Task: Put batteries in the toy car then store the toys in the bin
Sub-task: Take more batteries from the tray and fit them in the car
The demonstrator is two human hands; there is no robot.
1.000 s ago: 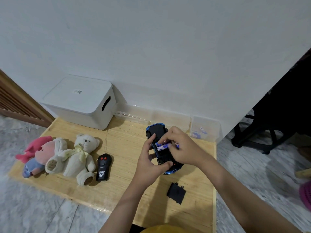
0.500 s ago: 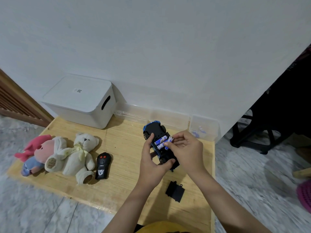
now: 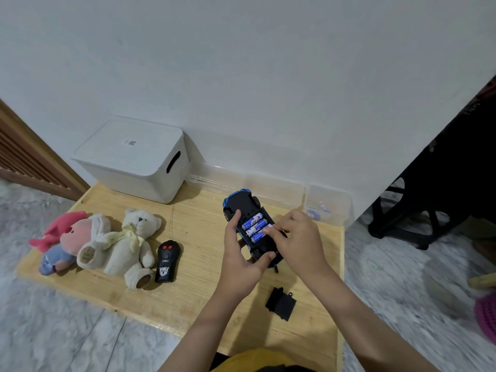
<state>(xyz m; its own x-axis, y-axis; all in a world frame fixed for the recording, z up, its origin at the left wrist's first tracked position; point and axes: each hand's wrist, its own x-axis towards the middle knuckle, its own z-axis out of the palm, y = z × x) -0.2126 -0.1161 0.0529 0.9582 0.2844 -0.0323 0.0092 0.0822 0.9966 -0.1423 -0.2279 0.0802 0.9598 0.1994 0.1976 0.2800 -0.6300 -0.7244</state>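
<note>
Gripping upturned toy car (image 3: 243, 208) mid-frame: left hand (image 3: 239, 253) curled around it; right hand (image 3: 298, 237) fingertips pressing batteries (image 3: 253, 226) into bay.

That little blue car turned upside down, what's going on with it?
A person is fitting batteries into it. The left hand grips the toy car belly-up, while the right hand presses on the batteries in its open compartment. The black battery cover lies loose on the wooden table. The teddy bear, pink plush toy and remote control lie beside the closed white bin.
</note>
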